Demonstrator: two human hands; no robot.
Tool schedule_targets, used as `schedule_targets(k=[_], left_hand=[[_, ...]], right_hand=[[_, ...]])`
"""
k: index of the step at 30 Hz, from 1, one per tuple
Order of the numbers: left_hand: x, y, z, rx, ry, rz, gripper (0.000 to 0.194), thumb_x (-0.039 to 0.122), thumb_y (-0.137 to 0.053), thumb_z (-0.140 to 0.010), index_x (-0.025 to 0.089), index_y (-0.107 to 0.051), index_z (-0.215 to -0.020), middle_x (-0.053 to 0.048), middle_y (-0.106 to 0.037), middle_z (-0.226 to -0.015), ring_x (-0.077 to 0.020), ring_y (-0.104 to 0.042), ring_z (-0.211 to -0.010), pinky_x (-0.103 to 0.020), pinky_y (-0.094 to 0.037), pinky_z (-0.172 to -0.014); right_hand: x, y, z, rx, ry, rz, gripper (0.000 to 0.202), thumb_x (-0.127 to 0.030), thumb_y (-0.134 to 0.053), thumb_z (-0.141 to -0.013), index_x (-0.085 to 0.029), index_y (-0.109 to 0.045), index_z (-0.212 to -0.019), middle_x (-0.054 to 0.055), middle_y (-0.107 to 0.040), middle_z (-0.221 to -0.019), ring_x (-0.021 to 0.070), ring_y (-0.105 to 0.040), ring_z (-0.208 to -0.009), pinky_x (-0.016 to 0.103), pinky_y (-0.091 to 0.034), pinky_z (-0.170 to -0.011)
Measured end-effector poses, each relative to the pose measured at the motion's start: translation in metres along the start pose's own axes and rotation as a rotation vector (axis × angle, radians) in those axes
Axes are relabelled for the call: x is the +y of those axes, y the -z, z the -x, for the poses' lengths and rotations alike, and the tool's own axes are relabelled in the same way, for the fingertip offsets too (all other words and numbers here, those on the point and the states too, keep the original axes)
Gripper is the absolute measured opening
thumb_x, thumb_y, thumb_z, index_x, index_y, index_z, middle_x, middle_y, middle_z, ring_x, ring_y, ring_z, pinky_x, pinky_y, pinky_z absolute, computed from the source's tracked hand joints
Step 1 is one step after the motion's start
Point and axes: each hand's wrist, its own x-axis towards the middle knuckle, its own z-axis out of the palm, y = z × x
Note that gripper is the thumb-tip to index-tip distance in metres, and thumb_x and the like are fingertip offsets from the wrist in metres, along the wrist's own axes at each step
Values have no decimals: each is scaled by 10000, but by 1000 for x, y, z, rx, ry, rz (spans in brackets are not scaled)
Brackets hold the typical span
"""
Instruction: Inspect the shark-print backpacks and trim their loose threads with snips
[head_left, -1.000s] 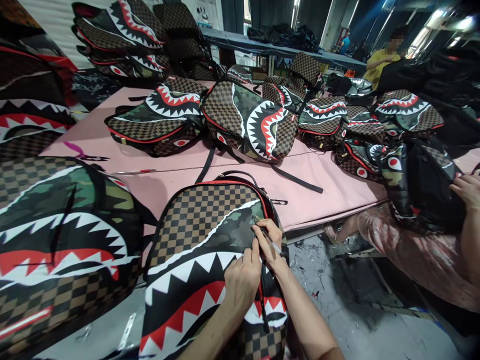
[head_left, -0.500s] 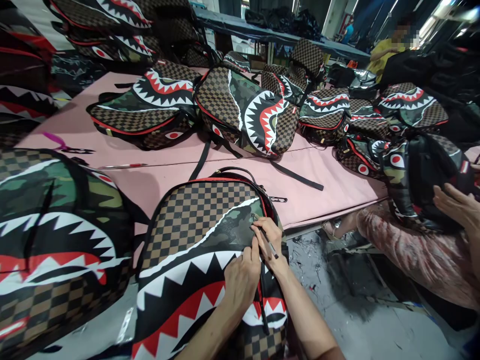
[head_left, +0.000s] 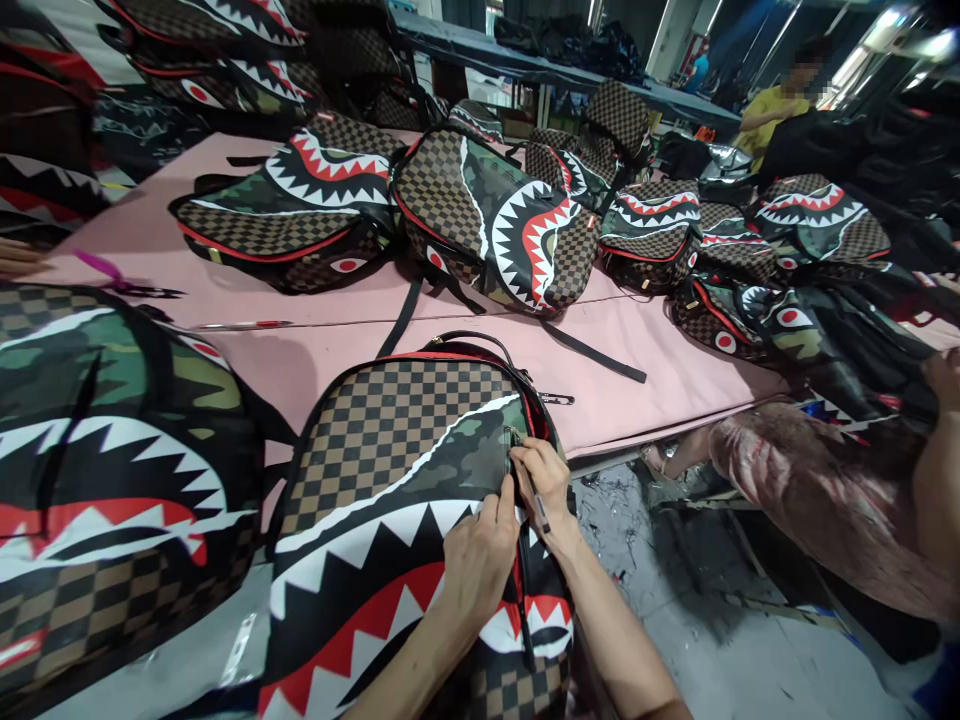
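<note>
A checkered backpack with a shark-mouth print stands in front of me at the pink table's near edge. My left hand lies on its front, fingers bent and pressed together at the zipper; whether they grip fabric is hidden. Just right of it, my right hand is closed round a slim dark pen-like tool, its fingertips at the upper end of the side zipper. A black zipper cord hangs below both hands.
More shark-print backpacks lie across the pink table. Another backpack is close on the left. Pliers and a pen lie behind. A person's arm is at the right.
My right hand has turned slightly at the zipper, and the tool in it has tilted more upright. At the right, the person's hand and the dark backpack have moved lower.
</note>
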Motion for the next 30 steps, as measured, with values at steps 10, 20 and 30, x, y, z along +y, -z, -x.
schedule_targets(k=[10, 20, 30], left_hand=[[-2, -1, 1, 4, -14, 5, 362, 114, -418, -864, 104, -545, -1203, -10, -584, -701, -103, -573, -517, -211, -397, -461], [-3, 0, 1, -54, 9, 30, 386, 123, -393, -876, 132, -535, -1234, -14, -599, -702, -127, -595, -526, -231, -417, -456], [-2, 0, 0, -39, 24, 39, 382, 115, -403, -867, 128, -554, -1217, -7, -601, -680, -125, -592, -510, -225, -402, -446]], right_hand=[[1, 3, -6, -34, 48, 48, 192, -122, -454, -878, -190, -633, -893, 85, -640, -843, 163, -637, -835, 269, -547, -727], [1, 7, -8, -89, 37, 104, 204, -141, -443, -895, -160, -645, -884, 98, -648, -894, 152, -625, -852, 252, -538, -738], [3, 11, -10, -53, 48, -20, 145, -121, -493, -873, -163, -631, -875, 82, -652, -836, 141, -631, -845, 251, -545, -753]])
